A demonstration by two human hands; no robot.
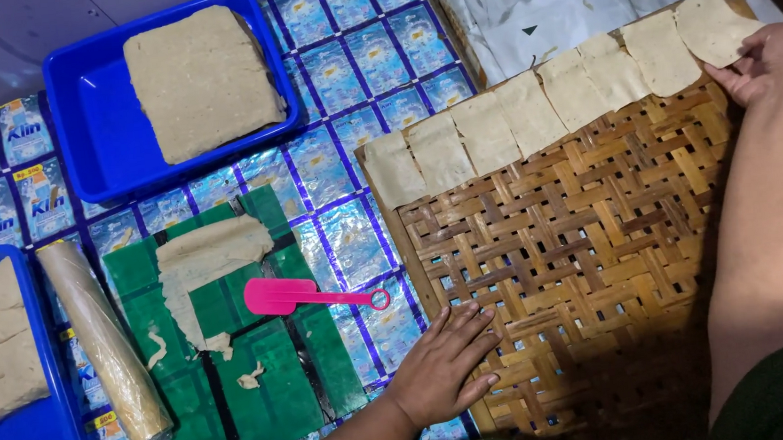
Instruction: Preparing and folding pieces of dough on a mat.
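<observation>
— How full is the woven tray [584, 260]?
— One row of dough squares [533, 108] lines its far edge; the rest is bare.
— Hands?
— Right hand [769, 59] pinches the end square at the far right corner; left hand [446, 361] lies flat, fingers spread, on the near left edge.

Blue trays [87, 133], pink scraper [285, 295], green mat [273, 381] — tan checkered-weave bamboo tray [584, 260].

A mat of shiny blue sachet wrappers [341, 73] covers the dim floor.

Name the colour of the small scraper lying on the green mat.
Pink scraper, in the head view.
</observation>
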